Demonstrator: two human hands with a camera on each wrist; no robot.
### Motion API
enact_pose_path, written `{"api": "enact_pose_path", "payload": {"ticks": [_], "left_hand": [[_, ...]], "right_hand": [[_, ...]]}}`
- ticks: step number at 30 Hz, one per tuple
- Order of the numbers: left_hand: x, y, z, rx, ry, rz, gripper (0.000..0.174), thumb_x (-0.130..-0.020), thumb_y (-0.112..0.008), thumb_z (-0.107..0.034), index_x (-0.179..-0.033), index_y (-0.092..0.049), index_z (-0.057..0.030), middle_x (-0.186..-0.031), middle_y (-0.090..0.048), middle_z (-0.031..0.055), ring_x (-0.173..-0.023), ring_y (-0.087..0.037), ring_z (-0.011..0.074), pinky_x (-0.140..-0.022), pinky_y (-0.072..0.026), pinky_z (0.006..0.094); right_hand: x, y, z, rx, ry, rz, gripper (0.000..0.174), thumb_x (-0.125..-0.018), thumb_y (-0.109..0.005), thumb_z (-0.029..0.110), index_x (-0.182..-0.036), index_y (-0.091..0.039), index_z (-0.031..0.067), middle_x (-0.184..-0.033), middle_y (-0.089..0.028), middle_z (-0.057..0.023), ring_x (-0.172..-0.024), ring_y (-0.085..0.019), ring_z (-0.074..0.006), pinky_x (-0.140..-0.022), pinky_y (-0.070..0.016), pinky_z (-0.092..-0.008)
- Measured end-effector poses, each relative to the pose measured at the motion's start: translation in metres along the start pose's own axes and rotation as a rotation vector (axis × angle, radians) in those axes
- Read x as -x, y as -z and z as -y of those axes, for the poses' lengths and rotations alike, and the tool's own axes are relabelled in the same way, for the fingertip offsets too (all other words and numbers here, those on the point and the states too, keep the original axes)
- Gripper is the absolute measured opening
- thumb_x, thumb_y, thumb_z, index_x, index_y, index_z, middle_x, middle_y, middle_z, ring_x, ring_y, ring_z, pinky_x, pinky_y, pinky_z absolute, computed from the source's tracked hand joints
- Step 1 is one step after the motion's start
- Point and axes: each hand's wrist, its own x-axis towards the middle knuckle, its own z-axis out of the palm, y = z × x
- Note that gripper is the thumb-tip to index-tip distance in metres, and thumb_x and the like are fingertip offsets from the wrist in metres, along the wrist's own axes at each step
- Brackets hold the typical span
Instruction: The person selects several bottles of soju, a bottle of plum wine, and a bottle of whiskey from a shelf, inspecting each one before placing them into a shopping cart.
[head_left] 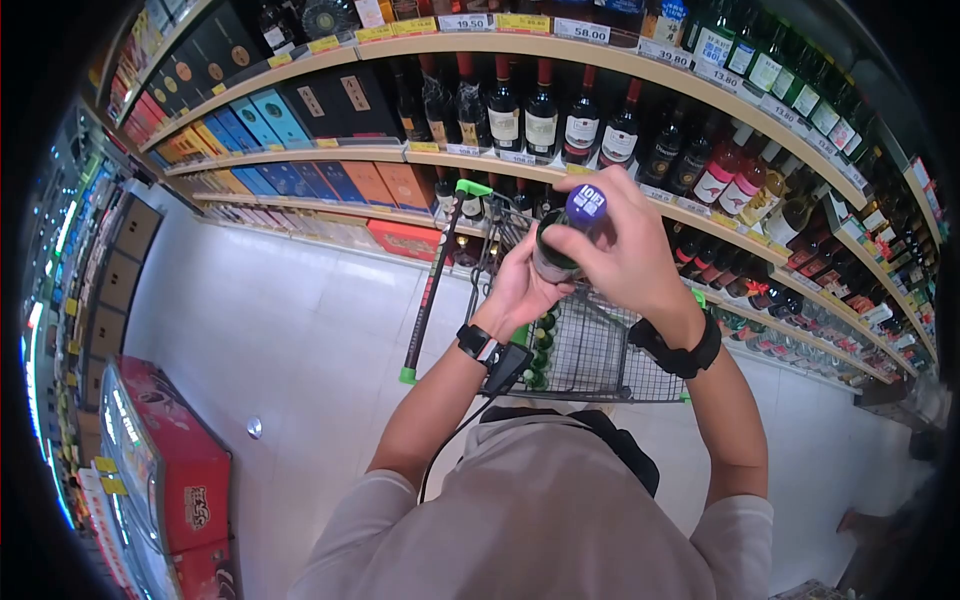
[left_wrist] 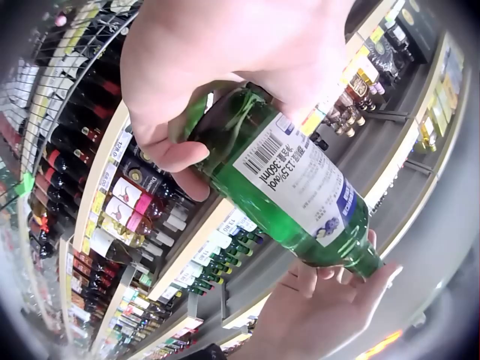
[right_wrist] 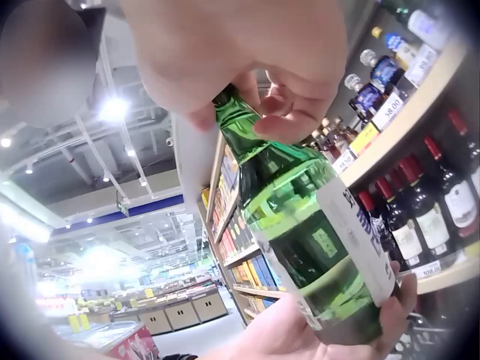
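Both hands hold a green glass bottle (left_wrist: 262,217) up in front of the body, over the shopping cart. Its white label with a barcode and purple parts faces the left wrist camera, and clear glass with liquid shows in the right wrist view. My left hand (head_left: 522,282) grips the bottle round its base, with fingers wrapped about the lower end (right_wrist: 352,330). Around the neck curl the fingers of my right hand (head_left: 635,245), opposite the left. From the right wrist, the neck (right_wrist: 238,124) runs up under that hand, which hides the top.
Below the hands stands a wire shopping cart (head_left: 590,365) with a green-trimmed handle (head_left: 428,280); several green bottles (head_left: 541,345) lie in it. Curved shelves (head_left: 480,158) of wine bottles and boxes run ahead and to the right. A red freezer chest (head_left: 185,500) stands at the left.
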Motion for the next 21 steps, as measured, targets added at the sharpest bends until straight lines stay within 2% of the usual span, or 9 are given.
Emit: {"api": "enact_pose_path", "payload": {"ticks": [3,4,5,7,11,12,15,18,21], "left_hand": [[0.005,0.024,0.009,-0.016,0.100,-0.096,0.051,-0.105,-0.038,-0.054,-0.126,-0.060,-0.0133,-0.113,-0.069,0.0066,-0.085,-0.069,0.0262,-0.060,-0.0518,0.0282],[0.008,0.037,0.014,0.021,0.124,-0.061,0.049,-0.104,-0.039,-0.044,-0.125,-0.061,-0.0055,-0.108,-0.071,0.0124,-0.086,-0.071,0.0270,-0.068,-0.0590,0.0356],[0.012,0.049,0.020,-0.007,0.181,-0.115,0.050,-0.104,-0.039,-0.044,-0.125,-0.061,-0.0050,-0.108,-0.071,0.0132,-0.084,-0.072,0.0277,-0.065,-0.0593,0.0355],[0.022,0.058,0.030,-0.063,0.294,-0.215,0.050,-0.104,-0.039,-0.045,-0.124,-0.061,-0.0039,-0.107,-0.071,0.0148,-0.080,-0.072,0.0291,-0.060,-0.0598,0.0351],[0.043,0.087,0.043,-0.032,0.568,-0.161,0.058,-0.103,-0.038,-0.052,-0.122,-0.060,-0.0019,-0.103,-0.072,0.0163,-0.073,-0.073,0.0306,-0.064,-0.0627,0.0354],[0.048,0.082,0.044,-0.065,0.587,-0.295,0.061,-0.102,-0.039,-0.057,-0.124,-0.058,-0.0042,-0.107,-0.070,0.0152,-0.083,-0.072,0.0303,-0.077,-0.0621,0.0391],[0.059,0.116,0.054,-0.196,0.416,-0.632,0.059,-0.102,-0.040,-0.059,-0.125,-0.057,-0.0076,-0.112,-0.066,0.0128,-0.095,-0.069,0.0287,-0.086,-0.0580,0.0431],[0.081,0.134,0.047,-0.207,0.332,-0.661,0.048,-0.102,-0.046,-0.052,-0.122,-0.056,-0.0097,-0.115,-0.063,0.0097,-0.101,-0.066,0.0264,-0.087,-0.0548,0.0438],[0.101,0.148,0.038,-0.233,0.252,-0.722,0.039,-0.102,-0.050,-0.042,-0.122,-0.056,-0.0084,-0.117,-0.063,0.0109,-0.105,-0.065,0.0256,-0.088,-0.0526,0.0417]], "right_hand": [[0.014,-0.017,-0.038,-0.409,-0.188,0.043,0.035,-0.086,-0.074,0.018,-0.112,-0.063,-0.0021,-0.087,-0.058,-0.0059,-0.069,-0.056,-0.0114,-0.063,-0.0462,-0.0249],[0.021,-0.014,-0.048,-0.506,-0.298,0.175,0.034,-0.088,-0.073,0.014,-0.115,-0.061,-0.0025,-0.087,-0.058,-0.0023,-0.068,-0.052,-0.0052,-0.061,-0.0432,-0.0216],[0.025,-0.015,-0.063,-0.523,-0.334,0.306,0.034,-0.088,-0.073,0.012,-0.117,-0.060,-0.0010,-0.089,-0.059,0.0007,-0.070,-0.052,-0.0027,-0.061,-0.0422,-0.0200],[0.033,-0.015,-0.072,-0.306,-0.310,0.393,0.029,-0.091,-0.072,0.008,-0.117,-0.060,0.0008,-0.100,-0.061,-0.0002,-0.082,-0.053,-0.0026,-0.071,-0.0441,-0.0190],[0.059,-0.044,-0.095,-0.739,-0.528,0.435,0.033,-0.086,-0.075,0.003,-0.116,-0.061,0.0018,-0.101,-0.065,-0.0004,-0.078,-0.052,-0.0023,-0.067,-0.0433,-0.0179],[0.065,-0.049,-0.096,-0.721,-0.538,0.435,0.035,-0.085,-0.075,0.002,-0.117,-0.061,0.0020,-0.100,-0.066,-0.0003,-0.077,-0.053,-0.0025,-0.067,-0.0435,-0.0179],[0.089,-0.061,-0.110,-0.480,-0.494,0.468,0.033,-0.083,-0.079,0.004,-0.111,-0.063,0.0017,-0.092,-0.066,-0.0010,-0.074,-0.054,-0.0047,-0.065,-0.0453,-0.0214],[0.118,-0.075,-0.130,-0.244,-0.461,0.483,0.027,-0.079,-0.083,0.011,-0.100,-0.068,0.0010,-0.083,-0.065,-0.0046,-0.071,-0.056,-0.0094,-0.064,-0.0472,-0.0275],[0.154,-0.095,-0.159,-0.227,-0.559,0.455,0.033,-0.075,-0.083,0.016,-0.099,-0.069,0.0000,-0.081,-0.068,-0.0141,-0.070,-0.065,-0.0232,-0.067,-0.0509,-0.0349]]}}
